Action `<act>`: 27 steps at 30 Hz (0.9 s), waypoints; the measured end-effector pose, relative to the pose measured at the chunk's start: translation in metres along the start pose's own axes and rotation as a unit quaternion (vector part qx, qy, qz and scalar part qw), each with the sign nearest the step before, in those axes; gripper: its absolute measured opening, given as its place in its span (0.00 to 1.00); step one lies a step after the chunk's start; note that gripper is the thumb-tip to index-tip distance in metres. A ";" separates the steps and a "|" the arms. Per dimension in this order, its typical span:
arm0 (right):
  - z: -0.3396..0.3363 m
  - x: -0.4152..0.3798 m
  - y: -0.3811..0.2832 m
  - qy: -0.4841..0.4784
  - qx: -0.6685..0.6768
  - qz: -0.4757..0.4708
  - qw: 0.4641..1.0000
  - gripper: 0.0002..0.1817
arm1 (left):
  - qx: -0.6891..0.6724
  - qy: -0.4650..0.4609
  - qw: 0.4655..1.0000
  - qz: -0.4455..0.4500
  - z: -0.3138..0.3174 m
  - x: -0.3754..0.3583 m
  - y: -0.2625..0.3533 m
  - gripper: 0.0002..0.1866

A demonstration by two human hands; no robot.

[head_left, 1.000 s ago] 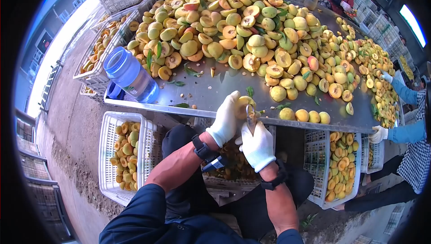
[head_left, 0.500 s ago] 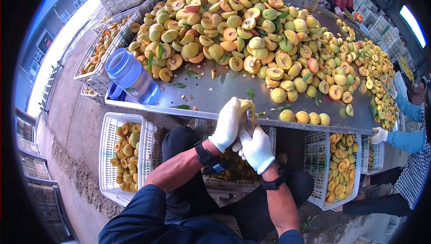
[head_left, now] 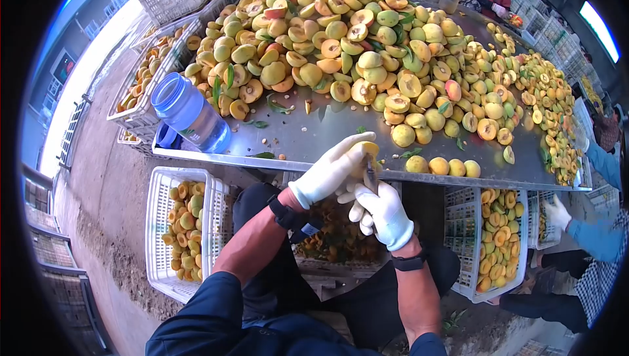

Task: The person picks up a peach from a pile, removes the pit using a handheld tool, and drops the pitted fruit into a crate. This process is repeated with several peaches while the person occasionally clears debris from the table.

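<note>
Over the front edge of the metal table, my left hand in a white glove grips a yellow peach. My right hand, gloved too, is closed on a small metal pitting tool, whose end meets the underside of the peach. The tool's handle is mostly hidden in my fingers. Right of my hands, a short row of yellow peaches lies along the edge. Beneath my hands, between my knees, sits a crate holding dark yellow fruit pieces.
A large heap of halved peaches covers the table's back. A blue water bottle stands at left. White crates of peach halves flank my legs, left and right. Co-workers sit at right and across; one gloved hand shows at right.
My left hand has turned the peach and lies flatter. My right hand has shifted slightly right with the tool. The co-worker's gloved hand at right has moved off the table's edge.
</note>
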State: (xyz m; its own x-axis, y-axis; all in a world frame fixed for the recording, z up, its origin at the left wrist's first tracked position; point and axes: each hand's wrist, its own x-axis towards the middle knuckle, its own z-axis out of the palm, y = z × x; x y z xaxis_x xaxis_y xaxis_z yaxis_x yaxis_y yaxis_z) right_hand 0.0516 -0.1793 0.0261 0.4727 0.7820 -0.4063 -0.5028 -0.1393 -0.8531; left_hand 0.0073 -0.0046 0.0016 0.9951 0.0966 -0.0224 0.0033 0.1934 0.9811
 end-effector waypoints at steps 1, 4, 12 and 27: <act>-0.002 -0.001 0.001 -0.006 0.014 0.009 1.000 0.12 | -0.006 -0.007 0.999 0.042 0.001 0.000 -0.009 0.34; -0.003 -0.002 0.009 -0.013 0.043 0.017 0.999 0.13 | 0.081 0.035 0.992 0.088 0.006 -0.004 -0.019 0.34; -0.005 -0.011 0.007 -0.155 0.111 0.023 0.981 0.16 | 0.284 0.083 0.941 0.163 0.005 -0.016 -0.004 0.26; -0.001 -0.001 0.025 -0.100 0.040 0.044 0.993 0.16 | 0.080 -0.014 0.997 0.012 -0.006 -0.019 -0.008 0.30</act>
State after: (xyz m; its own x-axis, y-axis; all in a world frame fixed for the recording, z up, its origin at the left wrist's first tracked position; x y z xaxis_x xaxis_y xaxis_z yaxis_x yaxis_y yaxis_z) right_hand 0.0393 -0.1841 0.0046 0.2758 0.8751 -0.3976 -0.5951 -0.1694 -0.7856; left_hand -0.0127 -0.0017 -0.0067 0.9974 0.0718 0.0053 -0.0077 0.0324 0.9994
